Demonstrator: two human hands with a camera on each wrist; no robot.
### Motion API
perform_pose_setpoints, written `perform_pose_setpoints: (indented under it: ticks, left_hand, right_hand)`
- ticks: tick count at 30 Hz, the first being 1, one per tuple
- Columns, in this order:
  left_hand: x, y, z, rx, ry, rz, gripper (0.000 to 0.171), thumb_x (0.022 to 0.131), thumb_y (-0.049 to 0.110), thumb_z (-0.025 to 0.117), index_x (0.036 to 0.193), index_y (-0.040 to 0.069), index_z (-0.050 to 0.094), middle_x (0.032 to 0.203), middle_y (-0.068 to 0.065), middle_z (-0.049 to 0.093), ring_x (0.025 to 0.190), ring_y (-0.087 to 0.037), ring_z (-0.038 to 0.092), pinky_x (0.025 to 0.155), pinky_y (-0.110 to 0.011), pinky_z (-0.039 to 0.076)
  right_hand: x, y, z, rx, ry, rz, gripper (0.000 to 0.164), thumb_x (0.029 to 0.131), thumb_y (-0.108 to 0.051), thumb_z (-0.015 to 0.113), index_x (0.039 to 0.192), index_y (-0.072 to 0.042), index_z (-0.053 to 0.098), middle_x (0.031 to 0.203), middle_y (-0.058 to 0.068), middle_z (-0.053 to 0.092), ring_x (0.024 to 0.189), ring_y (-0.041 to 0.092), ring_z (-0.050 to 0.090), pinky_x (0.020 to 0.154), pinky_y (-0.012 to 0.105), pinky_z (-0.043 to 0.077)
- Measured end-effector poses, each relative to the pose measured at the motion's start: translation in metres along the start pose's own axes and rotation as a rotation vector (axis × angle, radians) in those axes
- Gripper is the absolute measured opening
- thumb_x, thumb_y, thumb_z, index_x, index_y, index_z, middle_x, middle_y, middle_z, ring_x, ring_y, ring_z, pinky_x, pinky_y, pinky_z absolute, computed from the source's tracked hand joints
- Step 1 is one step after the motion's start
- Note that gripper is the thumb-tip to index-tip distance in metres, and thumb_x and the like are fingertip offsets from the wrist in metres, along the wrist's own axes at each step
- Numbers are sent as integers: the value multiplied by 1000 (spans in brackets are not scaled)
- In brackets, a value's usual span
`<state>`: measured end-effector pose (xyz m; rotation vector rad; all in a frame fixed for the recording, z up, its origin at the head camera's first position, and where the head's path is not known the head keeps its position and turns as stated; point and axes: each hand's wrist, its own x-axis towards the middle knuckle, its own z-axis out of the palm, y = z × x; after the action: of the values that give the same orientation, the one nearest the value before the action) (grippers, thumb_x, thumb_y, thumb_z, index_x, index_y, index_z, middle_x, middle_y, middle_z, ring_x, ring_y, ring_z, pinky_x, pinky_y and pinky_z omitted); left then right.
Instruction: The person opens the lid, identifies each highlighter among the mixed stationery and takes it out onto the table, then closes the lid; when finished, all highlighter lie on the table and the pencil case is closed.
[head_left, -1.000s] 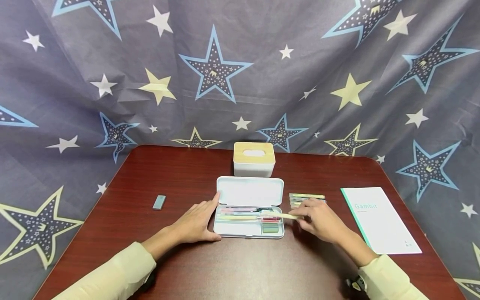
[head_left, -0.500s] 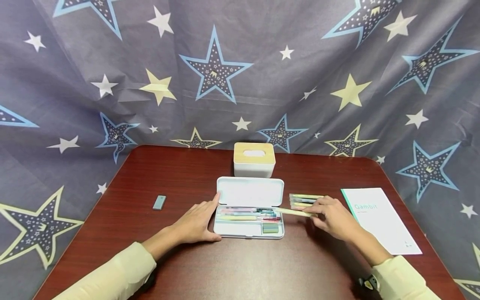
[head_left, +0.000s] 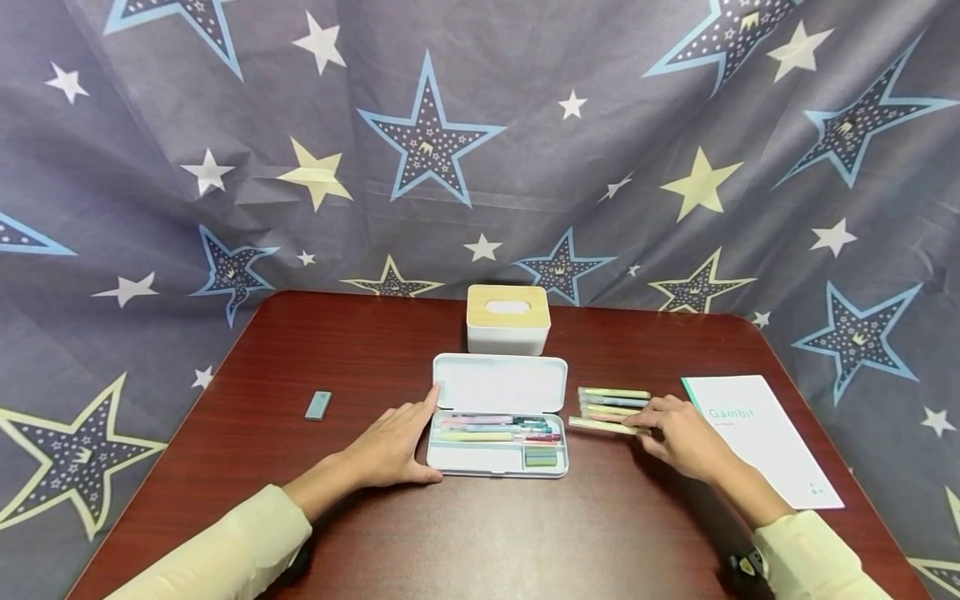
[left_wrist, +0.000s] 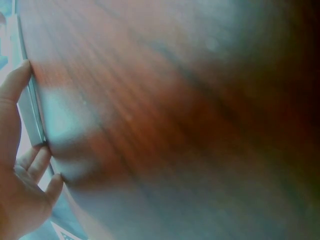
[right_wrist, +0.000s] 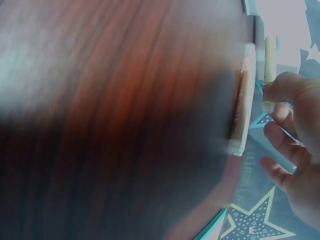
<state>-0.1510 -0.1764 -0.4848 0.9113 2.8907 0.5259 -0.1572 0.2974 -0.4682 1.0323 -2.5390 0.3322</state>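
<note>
An open white pencil case point(head_left: 472, 458) stands mid-table, with several pens point(head_left: 480, 435) in its long compartment and a green block point(head_left: 541, 456) in the small one. My left hand point(head_left: 395, 443) rests against its left side, the thumb at the front corner and fingers extended along the edge. To the right of the case, my right hand point(head_left: 686, 437) pinches a pale yellow pen point(head_left: 600, 426) by its right end. The right wrist view shows that pen point(right_wrist: 269, 60) between thumb and fingers. Several more pens point(head_left: 615, 393) lie in a row just behind it on the table.
A white tissue box point(head_left: 507, 337) with a wooden top stands behind the case. At the right lies a white notebook point(head_left: 757, 442). A small blue-grey block point(head_left: 318, 405) is at the left, and a star-patterned curtain point(head_left: 480, 167) hangs behind the table.
My right hand has drawn the yellow pen rightward, from over the case's right edge to the table beside the loose pens. My left hand has stayed at the case.
</note>
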Motion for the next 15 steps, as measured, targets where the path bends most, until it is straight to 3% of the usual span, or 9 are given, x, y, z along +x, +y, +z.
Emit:
perform_pose_setpoints:
  ticks: [15]
  left_hand:
    - [1,2,0,31,10,19,130,73,56,85,163,-1,10,149,-14,54,125,-25,57,98,-47,48]
  right_hand:
    - [-10,12,4,-44,-55,43,25,74,-7,83,96,-18,81,82,-5,69,77,17,62,67,36,49]
